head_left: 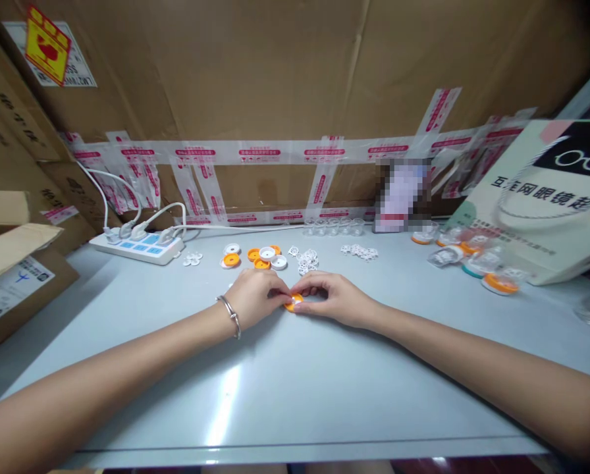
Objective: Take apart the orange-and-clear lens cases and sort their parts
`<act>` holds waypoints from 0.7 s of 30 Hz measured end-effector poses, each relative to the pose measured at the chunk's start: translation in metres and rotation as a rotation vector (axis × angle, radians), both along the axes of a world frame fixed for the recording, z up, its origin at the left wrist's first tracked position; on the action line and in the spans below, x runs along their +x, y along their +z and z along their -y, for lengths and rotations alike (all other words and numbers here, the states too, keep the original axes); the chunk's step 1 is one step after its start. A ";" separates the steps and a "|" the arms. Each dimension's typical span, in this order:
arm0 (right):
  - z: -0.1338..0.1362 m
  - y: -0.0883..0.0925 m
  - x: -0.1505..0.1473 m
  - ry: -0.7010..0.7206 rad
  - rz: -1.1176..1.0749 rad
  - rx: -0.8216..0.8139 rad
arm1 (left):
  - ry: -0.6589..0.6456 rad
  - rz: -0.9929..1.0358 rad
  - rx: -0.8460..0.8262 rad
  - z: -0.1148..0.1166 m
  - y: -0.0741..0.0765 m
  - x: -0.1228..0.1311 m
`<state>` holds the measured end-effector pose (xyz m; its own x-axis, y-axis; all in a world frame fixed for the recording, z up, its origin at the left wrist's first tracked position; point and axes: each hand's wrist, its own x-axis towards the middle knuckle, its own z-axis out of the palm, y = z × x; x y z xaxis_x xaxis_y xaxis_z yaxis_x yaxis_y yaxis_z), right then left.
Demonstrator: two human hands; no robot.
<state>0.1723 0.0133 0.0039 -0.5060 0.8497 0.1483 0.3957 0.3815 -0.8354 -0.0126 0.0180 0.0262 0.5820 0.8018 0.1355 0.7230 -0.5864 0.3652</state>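
Note:
Both hands meet at the middle of the table around one small orange round cap (295, 303) with something white inside it. My left hand (258, 296), a silver bracelet at its wrist, has thumb and fingertips closed at the cap's left and upper side. Thumb and forefinger of my right hand (332, 297) pinch its right edge. Just beyond the hands lie several orange caps (261, 263) and white caps (278, 262). Small white perforated plastic pieces (307, 261) are heaped beside them, with more white pieces (359, 251) to the right.
A white power strip (137, 246) with plugged cables stands at back left, near an open carton (16, 283). Clear cups (333, 228) line the back edge. A phone (398, 197) leans on the cardboard wall. Capped clear containers (500, 280) sit by a printed bag (532, 204) at right.

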 end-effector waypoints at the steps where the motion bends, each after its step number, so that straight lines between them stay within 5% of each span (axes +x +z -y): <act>1: 0.000 0.000 0.000 -0.002 -0.006 -0.009 | 0.000 -0.012 0.000 0.000 0.001 0.000; 15: 0.000 -0.002 -0.005 -0.008 -0.013 -0.014 | -0.064 -0.365 0.147 0.007 0.010 0.008; 21: 0.001 0.000 -0.005 -0.015 -0.017 -0.025 | -0.057 -0.364 0.087 0.007 0.014 0.009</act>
